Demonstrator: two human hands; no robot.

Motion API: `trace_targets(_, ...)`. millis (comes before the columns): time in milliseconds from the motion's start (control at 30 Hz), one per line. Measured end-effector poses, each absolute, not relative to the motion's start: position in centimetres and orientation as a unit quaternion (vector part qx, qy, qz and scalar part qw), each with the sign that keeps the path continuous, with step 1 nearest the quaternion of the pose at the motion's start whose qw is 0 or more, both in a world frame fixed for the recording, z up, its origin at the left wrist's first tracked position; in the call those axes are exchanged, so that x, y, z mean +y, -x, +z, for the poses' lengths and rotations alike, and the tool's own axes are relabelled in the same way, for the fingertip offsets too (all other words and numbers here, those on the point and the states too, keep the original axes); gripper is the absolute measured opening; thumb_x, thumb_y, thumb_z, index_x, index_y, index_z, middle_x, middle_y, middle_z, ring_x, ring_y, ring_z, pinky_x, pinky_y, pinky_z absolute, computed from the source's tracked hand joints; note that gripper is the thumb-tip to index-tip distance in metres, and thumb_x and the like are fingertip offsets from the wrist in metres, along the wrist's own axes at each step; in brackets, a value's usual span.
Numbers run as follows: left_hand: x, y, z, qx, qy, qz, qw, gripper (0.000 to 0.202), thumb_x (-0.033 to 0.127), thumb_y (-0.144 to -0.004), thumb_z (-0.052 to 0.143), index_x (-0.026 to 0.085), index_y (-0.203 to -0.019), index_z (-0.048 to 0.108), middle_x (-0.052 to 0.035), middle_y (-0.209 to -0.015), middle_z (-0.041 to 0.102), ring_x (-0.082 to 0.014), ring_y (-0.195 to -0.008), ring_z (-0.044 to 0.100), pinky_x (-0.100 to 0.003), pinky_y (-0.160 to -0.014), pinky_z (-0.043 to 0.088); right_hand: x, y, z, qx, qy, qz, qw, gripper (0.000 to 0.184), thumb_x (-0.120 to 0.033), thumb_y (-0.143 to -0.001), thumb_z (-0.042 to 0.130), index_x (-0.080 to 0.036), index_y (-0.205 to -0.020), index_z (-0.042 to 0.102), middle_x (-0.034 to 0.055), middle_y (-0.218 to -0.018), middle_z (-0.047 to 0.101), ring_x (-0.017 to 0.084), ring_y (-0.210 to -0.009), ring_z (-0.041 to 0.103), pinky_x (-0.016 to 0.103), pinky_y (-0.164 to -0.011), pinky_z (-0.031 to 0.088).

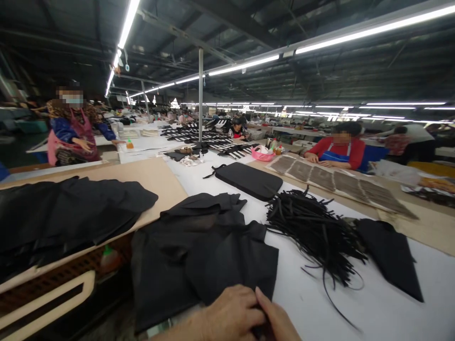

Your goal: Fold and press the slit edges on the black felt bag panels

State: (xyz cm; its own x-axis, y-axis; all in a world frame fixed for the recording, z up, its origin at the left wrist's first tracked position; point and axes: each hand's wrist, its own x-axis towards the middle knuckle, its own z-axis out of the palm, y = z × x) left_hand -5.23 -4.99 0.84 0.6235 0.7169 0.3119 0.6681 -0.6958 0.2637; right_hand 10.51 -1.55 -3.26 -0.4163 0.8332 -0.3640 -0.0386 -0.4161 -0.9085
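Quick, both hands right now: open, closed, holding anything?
Left hand: fingers curled by a dark piece; firm hold can't be told.
Right hand: beside the left, cut off by the frame; grip can't be told.

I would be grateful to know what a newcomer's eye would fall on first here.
Probably the shaggy heap of black strips on the white tabletop, right of centre. Next might come the large black sheets near the middle, with the left hand and right hand close together at the picture's bottom edge. Overhead, bright tube lights stretch into the distance.
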Motion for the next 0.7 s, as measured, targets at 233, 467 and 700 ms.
trace_targets(233, -3.2, 15.9, 3.8, 0.719, -0.657, 0.222, -0.049, 0.044, 0.011, -0.079, 0.042, 0.018, -0.122, 0.047, -0.0109, -0.135, 0.043, -0.0268, -0.129, 0.029, -0.044, -0.107, 0.022, -0.3, -8.5, -1.9, -0.33, 0.419, 0.783, 0.321, 0.066, -0.049, -0.058, 0.072, -0.014, -0.113, 0.06, 0.0105, -0.095, 0.069, 0.033, -0.102, 0.058, 0.043, -0.083, 0.048)
trace_targets(467, 0.3, 18.5, 1.2, 0.793, -0.597, 0.106, 0.065, 0.03, 0.03, -0.08, 0.048, 0.019, -0.107, 0.056, -0.0076, -0.096, 0.066, -0.0217, -0.091, 0.06, -0.029, -0.076, 0.045, -0.3, -8.7, 0.8, -0.233, 0.442, 0.776, 0.385, 0.069, -0.043, -0.058, 0.075, -0.019, -0.12, 0.054, 0.0086, -0.105, 0.067, 0.03, -0.107, 0.056, 0.042, -0.087, 0.046)
trace_targets(700, 2.2, 19.7, 2.2, 0.798, -0.592, 0.108, 0.021, 0.024, 0.03, -0.09, 0.036, 0.018, -0.092, 0.057, -0.0078, -0.079, 0.066, -0.0227, -0.077, 0.062, -0.036, -0.072, 0.044, -3.2, -13.9, 4.1, -0.233, 0.441, 0.777, 0.384, 0.057, -0.04, -0.062, 0.074, -0.014, -0.111, 0.061, 0.0134, -0.105, 0.066, 0.031, -0.104, 0.057, 0.042, -0.093, 0.042)
